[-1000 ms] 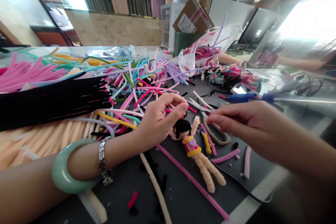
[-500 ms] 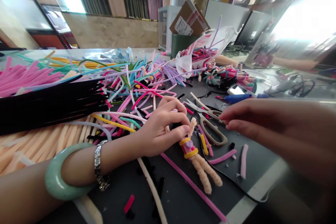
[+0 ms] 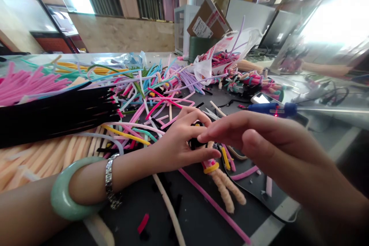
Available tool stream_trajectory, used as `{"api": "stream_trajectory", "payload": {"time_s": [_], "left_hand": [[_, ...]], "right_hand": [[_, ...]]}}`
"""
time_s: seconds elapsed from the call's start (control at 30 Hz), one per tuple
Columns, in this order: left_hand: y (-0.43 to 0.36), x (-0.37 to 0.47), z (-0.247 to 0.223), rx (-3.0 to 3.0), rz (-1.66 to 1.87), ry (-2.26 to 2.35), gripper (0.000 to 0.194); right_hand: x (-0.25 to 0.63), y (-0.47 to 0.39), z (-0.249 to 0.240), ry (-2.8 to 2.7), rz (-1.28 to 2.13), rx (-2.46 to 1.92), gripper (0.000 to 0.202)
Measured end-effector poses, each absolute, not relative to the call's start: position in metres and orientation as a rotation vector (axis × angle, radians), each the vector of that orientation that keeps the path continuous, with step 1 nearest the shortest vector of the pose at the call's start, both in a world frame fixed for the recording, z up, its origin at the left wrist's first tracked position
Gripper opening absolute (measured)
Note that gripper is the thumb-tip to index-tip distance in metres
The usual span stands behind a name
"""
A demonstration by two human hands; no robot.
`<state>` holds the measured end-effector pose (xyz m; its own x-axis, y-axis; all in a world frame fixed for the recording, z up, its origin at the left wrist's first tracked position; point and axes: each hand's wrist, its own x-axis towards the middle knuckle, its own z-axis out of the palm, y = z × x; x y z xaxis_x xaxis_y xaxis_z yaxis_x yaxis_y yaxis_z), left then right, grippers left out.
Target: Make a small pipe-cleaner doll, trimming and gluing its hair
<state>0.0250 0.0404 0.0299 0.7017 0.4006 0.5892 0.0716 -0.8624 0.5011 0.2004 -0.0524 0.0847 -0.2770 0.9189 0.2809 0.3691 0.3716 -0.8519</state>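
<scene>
A small pipe-cleaner doll (image 3: 223, 184) with beige legs, a pink body, a yellow band and a black head lies on the dark mat. My left hand (image 3: 181, 138) is around its head and upper body, fingers curved and thumb across its chest. Above the doll's head, the index fingertip of my right hand (image 3: 268, 146) reaches close to the black part; its thumb is apart from the fingers, and nothing shows between them. Beyond my right hand, scissors (image 3: 211, 114) lie mostly hidden under it.
Black pipe cleaners (image 3: 57, 111) and beige ones (image 3: 69, 148) are stacked at left. Mixed coloured stems lie behind my left hand. A blue glue gun (image 3: 268, 109) with a red light and a phone (image 3: 260, 98) lie at right. A plastic bag (image 3: 203, 70) stands behind.
My right hand has moved left to the doll's head, now covering much of the scissors and uncovering the glue gun. My left hand's thumb and fingers have spread apart slightly.
</scene>
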Motion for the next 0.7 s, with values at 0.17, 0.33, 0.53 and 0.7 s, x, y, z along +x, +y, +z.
{"api": "stream_trajectory", "payload": {"time_s": [0.17, 0.33, 0.53, 0.7], "left_hand": [[0.042, 0.025, 0.030, 2.397, 1.097, 0.397, 0.014], [0.043, 0.024, 0.029, 2.232, 1.195, 0.422, 0.023], [0.041, 0.024, 0.027, 2.068, 1.287, 0.404, 0.027], [0.041, 0.024, 0.027, 2.033, 1.320, 0.404, 0.027]], "right_hand": [[0.206, -0.050, 0.084, -1.710, 0.989, -0.995, 0.032], [0.215, -0.053, 0.098, -1.840, 0.736, -1.264, 0.021], [0.220, -0.058, 0.111, -2.210, 0.629, -1.622, 0.015], [0.226, -0.051, 0.102, -2.276, 0.400, -1.902, 0.022]]}}
